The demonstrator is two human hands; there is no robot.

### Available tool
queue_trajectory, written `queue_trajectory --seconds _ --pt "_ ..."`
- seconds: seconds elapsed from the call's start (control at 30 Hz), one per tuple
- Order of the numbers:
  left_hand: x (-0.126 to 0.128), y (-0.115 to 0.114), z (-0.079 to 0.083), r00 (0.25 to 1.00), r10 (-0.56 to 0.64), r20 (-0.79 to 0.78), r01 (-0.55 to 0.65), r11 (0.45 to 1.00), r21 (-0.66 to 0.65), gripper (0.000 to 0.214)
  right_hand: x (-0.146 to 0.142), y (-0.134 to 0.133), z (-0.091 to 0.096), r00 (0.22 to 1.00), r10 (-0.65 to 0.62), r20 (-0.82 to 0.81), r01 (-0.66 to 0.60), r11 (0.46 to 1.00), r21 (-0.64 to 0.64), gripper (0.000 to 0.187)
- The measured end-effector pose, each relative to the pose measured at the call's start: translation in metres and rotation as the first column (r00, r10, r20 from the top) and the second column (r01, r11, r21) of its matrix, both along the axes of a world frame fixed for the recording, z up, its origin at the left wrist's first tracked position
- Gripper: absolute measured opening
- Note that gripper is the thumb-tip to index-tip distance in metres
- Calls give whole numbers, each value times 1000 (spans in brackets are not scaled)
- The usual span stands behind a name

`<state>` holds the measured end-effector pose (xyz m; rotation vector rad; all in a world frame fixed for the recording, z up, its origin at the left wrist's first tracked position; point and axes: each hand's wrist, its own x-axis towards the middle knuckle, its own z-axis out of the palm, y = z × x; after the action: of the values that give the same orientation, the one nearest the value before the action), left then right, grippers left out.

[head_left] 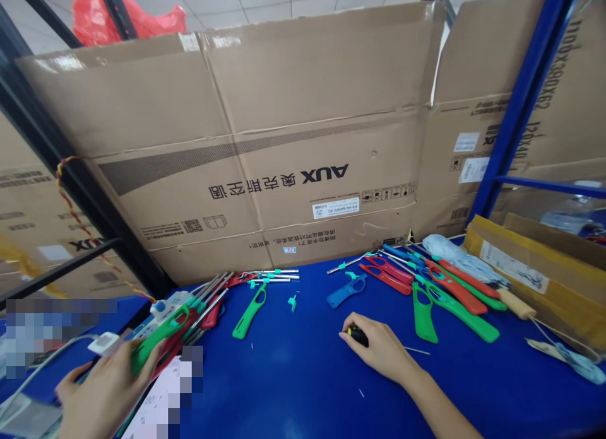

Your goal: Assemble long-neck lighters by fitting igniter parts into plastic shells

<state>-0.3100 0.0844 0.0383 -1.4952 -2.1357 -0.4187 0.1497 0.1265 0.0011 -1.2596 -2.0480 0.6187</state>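
Note:
My left hand (106,385) is closed round the handle of a green long-nosed lighter (163,337), over a pile of red and green lighters at the left. My right hand (379,347) rests at the table's middle right, its fingers wrapped round a screwdriver (358,336) with a black and yellow handle. The thin metal shaft shows past the wrist side, pointing right. Ahead of the right hand lies a blue lighter handle (346,292). Between the hands are a green lighter handle (250,313) and a small turquoise plastic part (292,302).
Red, green and blue lighters (457,287) lie heaped at the right, beside an open cardboard box (516,269). A large cardboard sheet (284,130) stands behind the blue table (284,388). A power strip (163,313) and white cable are at the left. Metal posts rise on both sides.

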Motion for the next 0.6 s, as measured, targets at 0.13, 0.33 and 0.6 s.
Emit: queue_trajectory --seconds 0.13,0.33,0.6 --pt "32 18 15 974 82 -209 -111 986 -128 43 1 1 -2 1000 7 11 -7 1000 -2 10" --pt "60 42 13 915 -113 -387 59 987 -149 33 2 0 -2 999 16 36 -15 1000 -12 9" --pt "80 62 -4 906 -229 -357 99 933 -347 34 3 2 -2 999 16 39 -17 1000 5 10"
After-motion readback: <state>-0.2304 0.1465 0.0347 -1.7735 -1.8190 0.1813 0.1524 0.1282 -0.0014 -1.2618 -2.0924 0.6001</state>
